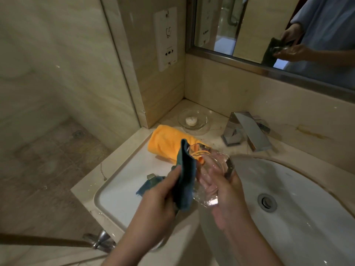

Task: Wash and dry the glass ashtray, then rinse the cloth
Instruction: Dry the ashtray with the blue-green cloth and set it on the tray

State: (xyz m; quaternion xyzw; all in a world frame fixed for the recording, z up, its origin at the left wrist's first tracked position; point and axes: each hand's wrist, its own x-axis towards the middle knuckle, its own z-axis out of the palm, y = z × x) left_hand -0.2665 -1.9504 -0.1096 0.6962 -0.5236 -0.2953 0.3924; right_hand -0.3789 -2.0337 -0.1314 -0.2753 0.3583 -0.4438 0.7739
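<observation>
We count one glass ashtray (211, 175), two cloths — a teal cloth (185, 179) and an orange towel (169, 144) — one soap dish (193, 120), one tap (247, 129). The ashtray sits tilted on edge just left of the basin (299, 192), over its rim. Our right hand (228, 200) grips it from beneath, fingers curled behind the glass. Our left hand (163, 200) pinches the teal cloth — pressed against the ashtray's left edge. The towel lies beyond the basin's left side.
</observation>
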